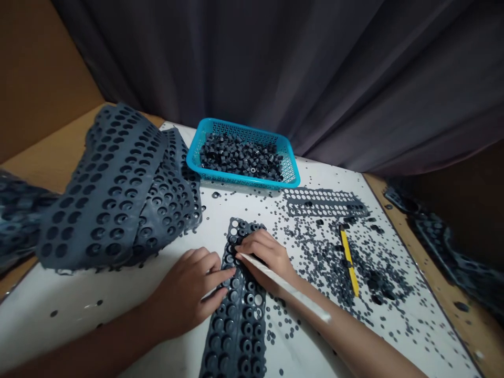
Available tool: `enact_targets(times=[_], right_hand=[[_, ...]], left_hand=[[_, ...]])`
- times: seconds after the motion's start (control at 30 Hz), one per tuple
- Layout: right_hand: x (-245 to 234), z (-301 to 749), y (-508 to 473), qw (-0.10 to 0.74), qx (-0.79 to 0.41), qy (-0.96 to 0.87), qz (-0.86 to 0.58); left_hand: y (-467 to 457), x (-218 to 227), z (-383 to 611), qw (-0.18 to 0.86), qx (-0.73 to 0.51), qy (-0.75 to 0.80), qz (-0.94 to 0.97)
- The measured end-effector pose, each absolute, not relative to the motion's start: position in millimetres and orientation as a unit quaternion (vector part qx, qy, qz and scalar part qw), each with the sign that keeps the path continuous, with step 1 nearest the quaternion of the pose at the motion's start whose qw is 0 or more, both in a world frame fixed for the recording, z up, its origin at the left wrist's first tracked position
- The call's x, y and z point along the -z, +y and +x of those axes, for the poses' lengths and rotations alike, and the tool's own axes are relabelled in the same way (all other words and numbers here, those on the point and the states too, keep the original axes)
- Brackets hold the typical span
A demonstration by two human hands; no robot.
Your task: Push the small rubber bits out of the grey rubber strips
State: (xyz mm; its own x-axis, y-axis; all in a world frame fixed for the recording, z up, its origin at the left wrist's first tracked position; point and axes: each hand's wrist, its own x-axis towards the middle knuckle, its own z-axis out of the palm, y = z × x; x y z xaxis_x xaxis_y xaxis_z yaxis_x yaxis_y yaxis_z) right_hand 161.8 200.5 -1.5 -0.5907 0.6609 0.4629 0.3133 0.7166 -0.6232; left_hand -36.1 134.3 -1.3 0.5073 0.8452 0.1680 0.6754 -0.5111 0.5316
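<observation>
A dark rubber strip (238, 320) full of round moulded rings lies lengthwise on the white table (79, 310) in front of me. My left hand (189, 294) rests on the strip's left edge, fingers stretched out and pressing it flat. My right hand (265, 257) is closed round a thin white stick (291, 291), whose tip touches the strip near its upper end. Some holes at the strip's top are punched out and show white.
A blue basket (289, 168) of small black rubber rings stands at the back. A tall pile of perforated rubber sheets (118, 194) lies left. Another empty strip (323, 202), a yellow cutter (349, 260) and scattered rubber bits lie right. More sheets sit at the far right edge (444, 247).
</observation>
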Motion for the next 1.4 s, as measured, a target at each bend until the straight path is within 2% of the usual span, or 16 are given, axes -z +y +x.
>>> enact_targets(times=[0.2, 0.47, 0.57, 0.67, 0.8, 0.93, 1.13, 1.4], right_hand=[[-1.0, 164.4, 198.9, 0.331, -0.225, -0.866, -0.3], [2.1, 166.3, 208.1, 0.269, -0.13, -0.914, -0.274], [0.8, 168.4, 212.3, 0.27, -0.121, -0.903, -0.311], [-5.1, 168.6, 212.0, 0.301, -0.164, -0.866, -0.365], [-11.0, 165.0, 204.0, 0.317, -0.284, -0.836, -0.346], [-8.6, 163.3, 198.7, 0.31, -0.304, -0.835, -0.337], [-2.8, 165.9, 200.3, 0.304, -0.269, -0.855, -0.322], [2.9, 168.1, 210.0, 0.238, -0.133, -0.92, -0.283]], left_hand=[[135.5, 0.9, -35.6, 0.213, -0.197, 0.451, 0.844], [136.4, -0.7, -34.7, 0.222, -0.201, 0.45, 0.841], [136.0, -1.5, -34.7, 0.227, -0.199, 0.451, 0.84], [136.3, -2.0, -35.0, 0.232, -0.203, 0.453, 0.836], [137.1, -3.0, -35.3, 0.224, -0.209, 0.448, 0.84], [137.0, -4.1, -35.7, 0.224, -0.207, 0.449, 0.84], [136.8, -4.0, -35.5, 0.217, -0.221, 0.446, 0.84], [136.6, -3.3, -35.5, 0.224, -0.222, 0.447, 0.837]])
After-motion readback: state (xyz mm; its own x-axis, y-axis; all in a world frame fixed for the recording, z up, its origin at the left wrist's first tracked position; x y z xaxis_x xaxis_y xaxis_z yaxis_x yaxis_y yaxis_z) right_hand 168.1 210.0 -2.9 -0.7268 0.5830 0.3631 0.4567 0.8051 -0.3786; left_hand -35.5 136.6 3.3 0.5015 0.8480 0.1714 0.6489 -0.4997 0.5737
